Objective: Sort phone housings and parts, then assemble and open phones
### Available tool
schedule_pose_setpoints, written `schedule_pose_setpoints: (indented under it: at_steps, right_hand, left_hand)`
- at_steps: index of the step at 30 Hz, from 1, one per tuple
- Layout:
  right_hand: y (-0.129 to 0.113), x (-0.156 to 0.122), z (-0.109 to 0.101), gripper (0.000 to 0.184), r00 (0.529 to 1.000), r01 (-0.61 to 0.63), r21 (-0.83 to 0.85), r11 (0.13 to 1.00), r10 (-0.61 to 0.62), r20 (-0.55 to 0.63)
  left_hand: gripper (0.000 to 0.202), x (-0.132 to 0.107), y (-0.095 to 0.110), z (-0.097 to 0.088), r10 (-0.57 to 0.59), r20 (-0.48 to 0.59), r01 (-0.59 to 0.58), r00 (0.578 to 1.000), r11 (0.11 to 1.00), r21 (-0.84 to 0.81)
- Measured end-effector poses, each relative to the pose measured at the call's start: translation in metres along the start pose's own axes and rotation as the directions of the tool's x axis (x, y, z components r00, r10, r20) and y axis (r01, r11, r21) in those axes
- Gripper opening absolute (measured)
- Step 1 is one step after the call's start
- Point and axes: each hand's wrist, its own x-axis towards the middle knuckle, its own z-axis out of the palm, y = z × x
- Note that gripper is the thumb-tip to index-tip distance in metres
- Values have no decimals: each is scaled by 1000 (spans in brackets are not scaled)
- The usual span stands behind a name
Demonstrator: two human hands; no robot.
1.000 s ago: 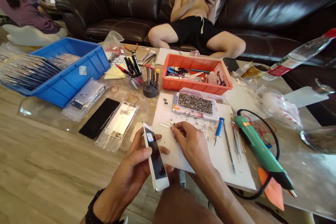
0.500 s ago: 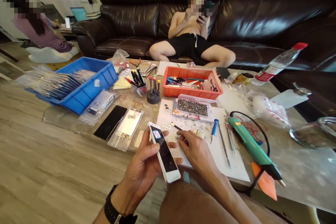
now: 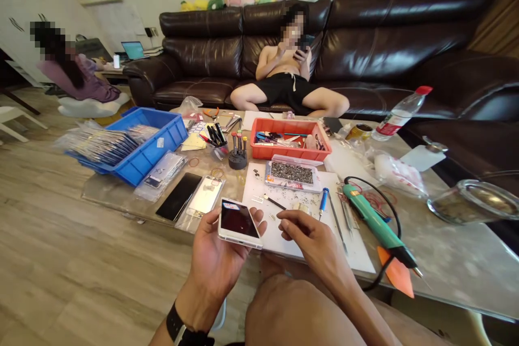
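Observation:
A white smartphone with a dark screen and a small sticker at its top rests in my left hand. My left fingers wrap around its edges, and the phone is tilted with its bottom edge facing me. Over the white sheet, my right hand is apart from the phone, its fingers curled and thumb close to the index finger. Whether something small sits between those fingertips I cannot make out. Beside them lie a small metal piece and a thin black-handled tool. A blue screwdriver lies just beyond.
Several screws fill a clear case. Behind it stands an orange bin of tools. A green soldering-type tool with a black cable lies right. Left are a blue crate, a black phone panel and bagged parts. A person sits opposite.
The phone has been tipped in my left hand, its bottom edge swinging up and leftward. My right hand has shifted slightly away from the sheet's small parts. The camera view has tilted up.

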Motion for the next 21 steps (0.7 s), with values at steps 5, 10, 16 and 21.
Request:
schedule_pose_setpoints:
  at_steps: [5, 10, 16, 21]
  right_hand:
    - [-15, -19, -2, 35, 1000, 12, 176, 984, -15, 17]
    - [-25, -31, -5, 39, 998, 31, 266, 964, -46, 49]
    - [-58, -48, -9, 43, 952, 121, 362, 924, -211, 221]
    - [-104, -76, -1, 20, 878, 391, 221, 893, -435, 202]
  left_hand:
    - [38, -11, -2, 5, -6, 25, 7, 1000, 1000, -16]
    - [35, -22, -3, 8, 29, 73, -30, 997, 999, 16]
    - [54, -40, 8, 36, 18, 180, -46, 983, 987, 153]
    - [57, -80, 18, 81, 103, 328, -246, 939, 868, 432]
